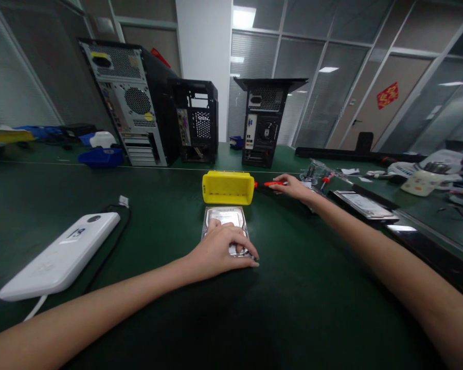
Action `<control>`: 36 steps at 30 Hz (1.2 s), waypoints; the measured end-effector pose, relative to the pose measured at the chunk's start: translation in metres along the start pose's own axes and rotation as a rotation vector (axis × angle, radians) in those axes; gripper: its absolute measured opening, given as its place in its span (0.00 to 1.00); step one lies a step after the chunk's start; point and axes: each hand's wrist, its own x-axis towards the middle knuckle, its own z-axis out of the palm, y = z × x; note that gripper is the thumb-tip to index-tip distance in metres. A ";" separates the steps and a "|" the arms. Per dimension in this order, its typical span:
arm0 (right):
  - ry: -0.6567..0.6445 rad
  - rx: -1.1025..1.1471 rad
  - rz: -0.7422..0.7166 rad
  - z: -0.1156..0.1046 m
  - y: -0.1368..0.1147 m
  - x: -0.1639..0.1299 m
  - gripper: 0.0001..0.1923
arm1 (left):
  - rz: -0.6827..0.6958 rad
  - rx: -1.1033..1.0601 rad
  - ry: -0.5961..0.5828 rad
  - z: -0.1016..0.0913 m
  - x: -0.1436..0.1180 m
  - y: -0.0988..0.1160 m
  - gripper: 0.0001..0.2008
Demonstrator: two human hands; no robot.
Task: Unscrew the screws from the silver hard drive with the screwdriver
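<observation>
Ideally, you're steadying the mid-frame hard drive flat under your left hand, its grip unclear, your right hand pinching the red tool

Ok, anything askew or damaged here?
Rightmost computer case: top panel juts past both sides, possibly loose. Middle case gapes near its top, part possibly missing. Left hand partly hides the hard drive; can't judge.

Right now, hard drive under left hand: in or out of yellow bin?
Out: the hard drive lies on the green table, in front of the yellow bin, under the left hand.
</observation>
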 end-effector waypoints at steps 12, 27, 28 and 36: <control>0.129 0.192 0.111 -0.084 -0.046 -0.011 0.15 | 0.012 0.030 -0.003 0.002 0.000 -0.004 0.10; -0.086 0.126 -0.719 -0.066 -0.179 -0.117 0.17 | -0.008 0.042 0.002 0.002 0.001 -0.001 0.08; -0.108 0.074 -0.758 -0.061 -0.180 -0.118 0.16 | -0.007 0.037 0.002 0.002 0.001 -0.002 0.09; -0.180 -0.026 -0.817 -0.050 -0.183 -0.125 0.13 | 0.004 0.035 0.016 0.004 0.001 -0.003 0.08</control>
